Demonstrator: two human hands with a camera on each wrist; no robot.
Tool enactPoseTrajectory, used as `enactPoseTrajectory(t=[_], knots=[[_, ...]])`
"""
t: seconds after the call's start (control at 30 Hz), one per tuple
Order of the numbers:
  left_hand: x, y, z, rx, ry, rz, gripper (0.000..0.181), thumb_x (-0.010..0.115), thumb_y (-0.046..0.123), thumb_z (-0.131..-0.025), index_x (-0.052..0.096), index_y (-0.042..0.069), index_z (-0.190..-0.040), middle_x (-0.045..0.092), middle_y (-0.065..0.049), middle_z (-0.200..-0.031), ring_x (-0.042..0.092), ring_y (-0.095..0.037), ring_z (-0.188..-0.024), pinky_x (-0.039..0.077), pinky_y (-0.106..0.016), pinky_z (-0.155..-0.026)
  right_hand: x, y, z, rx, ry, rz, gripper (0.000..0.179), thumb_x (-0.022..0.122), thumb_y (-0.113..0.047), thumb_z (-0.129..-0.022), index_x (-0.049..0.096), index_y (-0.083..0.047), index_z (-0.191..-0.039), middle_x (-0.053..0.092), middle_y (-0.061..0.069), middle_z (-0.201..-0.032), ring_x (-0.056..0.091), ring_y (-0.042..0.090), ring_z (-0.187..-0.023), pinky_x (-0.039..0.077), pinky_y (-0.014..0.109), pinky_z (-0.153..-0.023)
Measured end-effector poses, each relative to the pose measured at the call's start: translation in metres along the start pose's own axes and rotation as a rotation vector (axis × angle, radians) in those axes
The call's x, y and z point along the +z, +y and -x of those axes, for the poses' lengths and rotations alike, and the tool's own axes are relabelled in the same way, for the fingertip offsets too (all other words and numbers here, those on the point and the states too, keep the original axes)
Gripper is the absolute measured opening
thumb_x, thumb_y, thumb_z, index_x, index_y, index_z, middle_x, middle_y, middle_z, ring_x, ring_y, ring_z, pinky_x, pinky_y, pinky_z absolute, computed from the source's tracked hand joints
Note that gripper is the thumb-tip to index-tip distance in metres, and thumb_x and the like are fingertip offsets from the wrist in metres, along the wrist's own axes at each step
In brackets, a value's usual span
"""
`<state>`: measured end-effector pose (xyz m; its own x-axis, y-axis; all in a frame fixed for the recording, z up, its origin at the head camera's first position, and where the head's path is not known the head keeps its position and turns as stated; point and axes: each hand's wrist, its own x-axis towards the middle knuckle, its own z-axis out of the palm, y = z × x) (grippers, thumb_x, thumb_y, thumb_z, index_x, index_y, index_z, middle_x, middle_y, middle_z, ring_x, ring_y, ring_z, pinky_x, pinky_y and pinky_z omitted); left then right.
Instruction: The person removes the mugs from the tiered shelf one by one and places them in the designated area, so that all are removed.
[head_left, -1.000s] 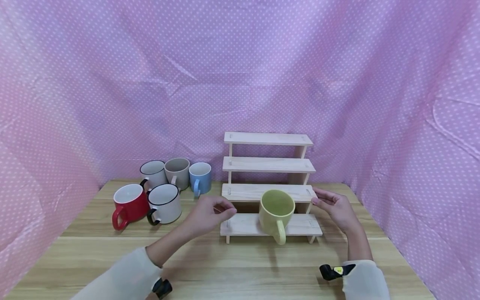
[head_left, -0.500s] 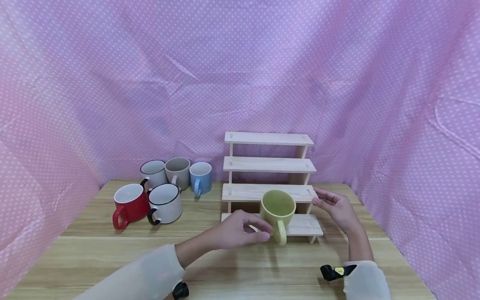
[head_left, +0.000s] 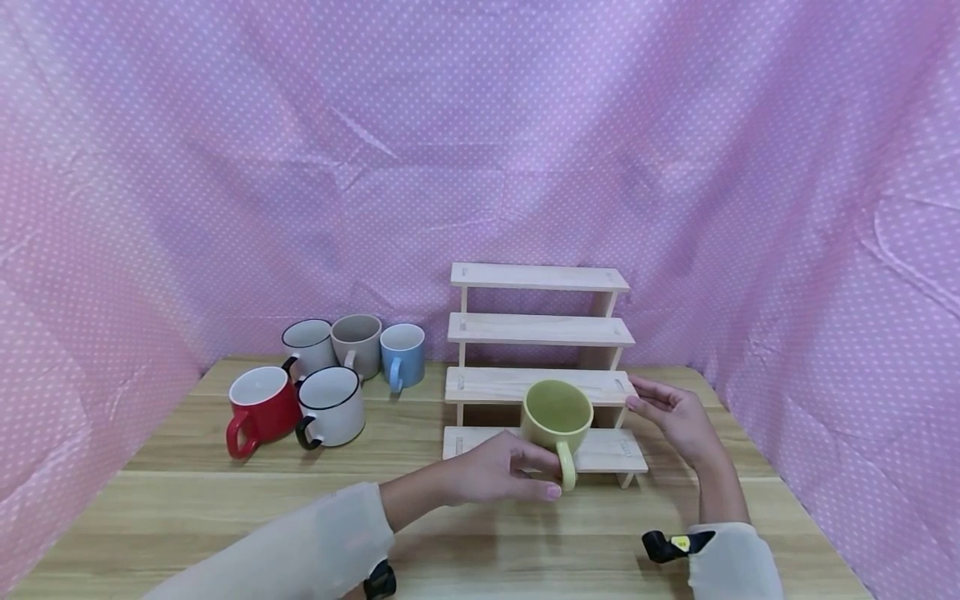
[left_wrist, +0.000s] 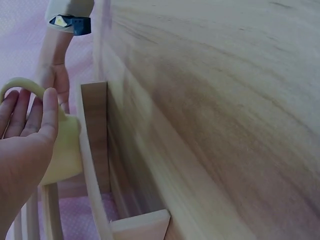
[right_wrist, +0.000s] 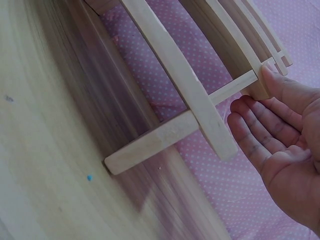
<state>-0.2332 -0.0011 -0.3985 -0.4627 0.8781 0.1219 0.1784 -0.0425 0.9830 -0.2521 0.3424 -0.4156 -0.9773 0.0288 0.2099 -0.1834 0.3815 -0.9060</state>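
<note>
A yellow-green mug (head_left: pixel 557 412) stands upright on the lowest step of the wooden tiered shelf (head_left: pixel 540 385), its handle turned toward me. My left hand (head_left: pixel 506 468) is beside the handle, with fingertips at its left side and the thumb below and apart. In the left wrist view, the fingers of the left hand (left_wrist: pixel 27 132) lie nearly straight by the handle loop, not closed around it. My right hand (head_left: pixel 677 423) holds the right end of the second step from the bottom. In the right wrist view, the thumb presses the board's end and the fingers sit beneath.
Left of the shelf on the wooden table (head_left: pixel 247 508) stand a red mug (head_left: pixel 264 408), two white mugs with dark rims, the front white mug (head_left: pixel 332 408) nearest, a grey-beige mug (head_left: pixel 357 346) and a blue mug (head_left: pixel 402 357). Pink dotted cloth (head_left: pixel 480 150) hangs behind and around the sides.
My left hand has moved right, from beside the shelf's left end to the mug's handle. The right hand keeps its hold on the shelf, and the mug stays in place.
</note>
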Motion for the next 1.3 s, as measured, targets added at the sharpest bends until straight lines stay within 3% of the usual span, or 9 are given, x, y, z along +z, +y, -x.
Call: enactPoseTrajectory(t=[0.1,0.2,0.33,0.43,0.57,0.77,0.93,1.1,1.3], knots=[[0.003,-0.001,-0.002,0.011,-0.02,0.031,0.029,0.067,0.007,-0.099,0.068,-0.002,-0.127,0.07,-0.006,-0.126,0.061,-0.01,-0.125,0.049,-0.029,-0.107,0.0,0.0,0.0,0.004,0.004,-0.001,0.054,0.073,-0.018,-0.097,0.055,0.004,-0.142,0.067,0.023,-0.128,0.069,-0.001,-0.099,0.055,0.015,-0.086],[0.008,0.0,-0.003,0.003,-0.002,0.05,0.029,0.066,0.007,-0.1,0.068,-0.002,-0.128,0.07,-0.007,-0.13,0.062,-0.01,-0.123,0.048,-0.027,-0.107,0.0,0.0,0.001,0.003,0.003,-0.01,0.054,0.073,-0.018,-0.097,0.055,0.004,-0.143,0.067,0.021,-0.127,0.069,0.0,-0.1,0.055,0.015,-0.087],[0.015,0.002,-0.004,-0.033,0.068,0.095,0.025,0.065,0.007,-0.101,0.069,-0.003,-0.123,0.071,-0.011,-0.127,0.065,-0.01,-0.119,0.05,-0.025,-0.104,0.0,-0.001,0.001,0.001,0.002,-0.021,0.054,0.073,-0.018,-0.097,0.055,0.005,-0.143,0.067,0.02,-0.128,0.069,0.0,-0.1,0.055,0.016,-0.087],[0.019,0.004,-0.004,-0.07,0.126,0.142,0.023,0.064,0.01,-0.101,0.07,-0.005,-0.118,0.072,-0.016,-0.121,0.069,-0.013,-0.11,0.053,-0.033,-0.103,0.0,-0.001,0.001,0.005,0.002,-0.019,0.055,0.073,-0.019,-0.097,0.054,0.005,-0.143,0.067,0.021,-0.128,0.069,0.0,-0.1,0.055,0.016,-0.087],[0.021,0.004,-0.002,-0.119,0.214,0.196,0.024,0.065,0.015,-0.102,0.069,-0.008,-0.107,0.075,-0.013,-0.108,0.072,-0.019,-0.099,0.055,-0.045,-0.1,0.0,0.001,0.001,0.014,-0.001,-0.017,0.055,0.073,-0.019,-0.097,0.054,0.005,-0.143,0.066,0.021,-0.129,0.069,0.0,-0.1,0.055,0.015,-0.087],[0.017,0.001,0.0,-0.14,0.331,0.249,0.023,0.062,0.01,-0.099,0.065,-0.013,-0.097,0.071,-0.01,-0.092,0.07,-0.021,-0.093,0.058,-0.045,-0.095,0.001,-0.001,0.001,0.016,-0.005,-0.012,0.055,0.073,-0.019,-0.097,0.054,0.004,-0.143,0.062,0.028,-0.132,0.068,-0.001,-0.1,0.054,0.015,-0.088],[0.011,-0.001,0.004,-0.133,0.357,0.25,0.023,0.058,0.011,-0.099,0.062,-0.012,-0.093,0.066,-0.008,-0.089,0.065,-0.017,-0.087,0.059,-0.042,-0.091,0.0,-0.002,0.002,0.014,0.001,-0.01,0.054,0.072,-0.019,-0.098,0.054,0.004,-0.144,0.061,0.029,-0.134,0.068,-0.001,-0.101,0.053,0.014,-0.088],[0.002,-0.003,0.011,-0.12,0.357,0.206,0.024,0.054,0.015,-0.1,0.06,0.001,-0.082,0.064,-0.005,-0.082,0.063,-0.017,-0.082,0.056,-0.035,-0.083,0.0,-0.001,0.002,0.018,-0.004,-0.011,0.055,0.072,-0.019,-0.098,0.054,0.003,-0.144,0.061,0.028,-0.134,0.068,-0.001,-0.101,0.053,0.014,-0.089],[-0.007,-0.001,0.016,-0.065,0.368,0.242,0.025,0.048,0.013,-0.102,0.057,0.004,-0.08,0.059,-0.002,-0.077,0.057,-0.015,-0.075,0.05,-0.03,-0.075,0.0,-0.001,0.0,0.017,-0.002,-0.006,0.055,0.073,-0.02,-0.098,0.054,0.003,-0.144,0.061,0.028,-0.135,0.068,-0.002,-0.101,0.054,0.014,-0.088]])
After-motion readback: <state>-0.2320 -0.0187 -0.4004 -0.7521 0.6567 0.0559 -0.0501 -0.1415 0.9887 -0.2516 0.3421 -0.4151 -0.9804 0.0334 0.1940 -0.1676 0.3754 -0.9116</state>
